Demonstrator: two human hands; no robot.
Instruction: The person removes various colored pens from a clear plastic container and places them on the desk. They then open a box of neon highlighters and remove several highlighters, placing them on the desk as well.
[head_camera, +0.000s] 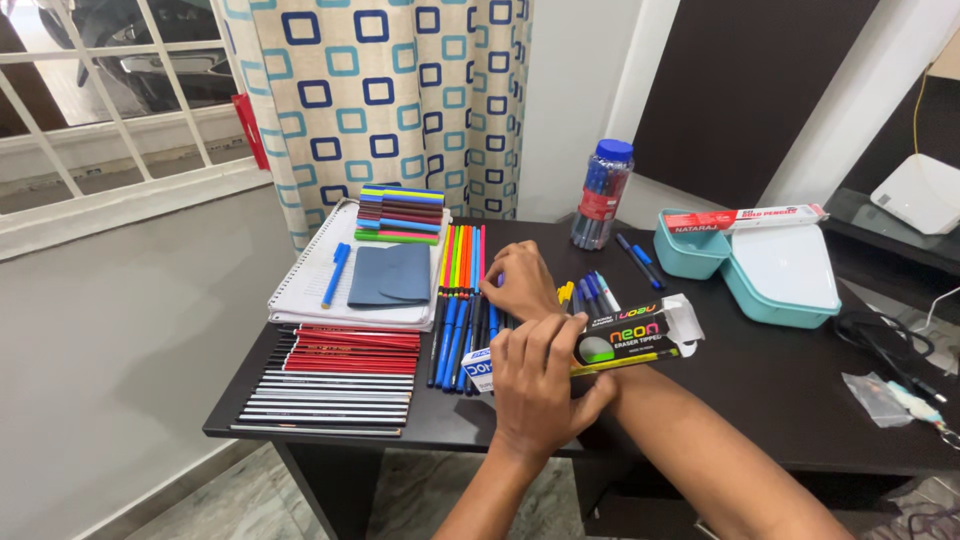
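The left hand (540, 385) is gripping a black pencil box (625, 335) with its flap open, fingers clamped around its near-left end and holding it level just above the dark counter (760, 390), so the open end is facing right. The right hand (520, 285), crossing farther back, is resting its curled fingertips on a row of coloured pencils (462, 305) (lined up side by side); whether it is pinching one, I cannot tell.

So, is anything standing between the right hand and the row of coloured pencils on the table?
Nothing visible does. The right hand lies at the right edge of the row of coloured pencils. The left hand, holding the black pencil box, sits nearer the camera, over the right forearm, not between them.
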